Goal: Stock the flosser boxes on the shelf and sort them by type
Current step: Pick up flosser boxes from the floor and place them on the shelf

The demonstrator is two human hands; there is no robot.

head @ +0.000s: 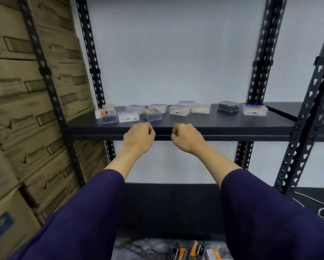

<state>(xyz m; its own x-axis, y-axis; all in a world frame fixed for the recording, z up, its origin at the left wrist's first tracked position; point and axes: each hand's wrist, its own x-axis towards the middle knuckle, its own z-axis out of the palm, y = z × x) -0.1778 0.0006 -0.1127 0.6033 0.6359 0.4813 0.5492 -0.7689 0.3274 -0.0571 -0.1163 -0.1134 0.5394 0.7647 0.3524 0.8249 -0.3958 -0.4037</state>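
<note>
Ten small clear plastic boxes scattered on matte black metal shelf. Left hand and right hand at front edge, fingers curled, gripping nothing.

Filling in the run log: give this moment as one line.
left hand: curled, empty, at shelf edge | right hand: same | flosser boxes: scattered on shelf, mixed types | more boxes: below

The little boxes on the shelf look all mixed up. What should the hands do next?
Probably reach the left hand to the dark box just beyond it and slide it toward the other dark box. Both hands, the right hand too, hold nothing, and dark and purple-topped boxes lie mixed.
</note>
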